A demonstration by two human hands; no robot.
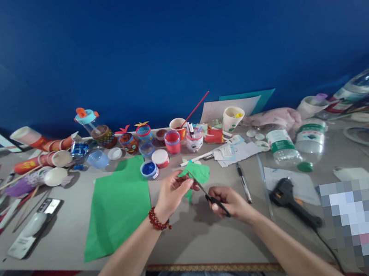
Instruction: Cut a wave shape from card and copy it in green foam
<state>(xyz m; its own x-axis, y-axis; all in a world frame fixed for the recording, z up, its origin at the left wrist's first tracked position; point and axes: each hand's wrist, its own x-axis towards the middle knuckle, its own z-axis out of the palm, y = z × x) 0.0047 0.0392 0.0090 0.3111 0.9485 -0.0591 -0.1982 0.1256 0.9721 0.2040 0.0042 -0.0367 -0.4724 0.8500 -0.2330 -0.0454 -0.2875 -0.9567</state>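
Note:
Between the fingers of my left hand (pixel 174 192), which wears a dark red bead bracelet (pixel 158 219) at the wrist, is a small piece of green paper (pixel 198 171). My right hand (pixel 229 201) grips black-handled scissors (pixel 220 206) whose blades reach up to the paper's lower left edge, near my left fingertips. Whether the blades are apart is hard to make out. A small green scrap (pixel 189 195) shows just below my left fingers. The large green sheet (pixel 118 209) lies flat on the table to the left of my left hand.
Paint pots, including a blue one (pixel 149 169), and several decorated cups stand behind my hands. A pen (pixel 244 182) and a black glue gun (pixel 294 202) lie to the right, with plastic bottles (pixel 283 145) beyond. A phone (pixel 36 228) and markers lie at the left. A blue wall (pixel 169 42) rises behind.

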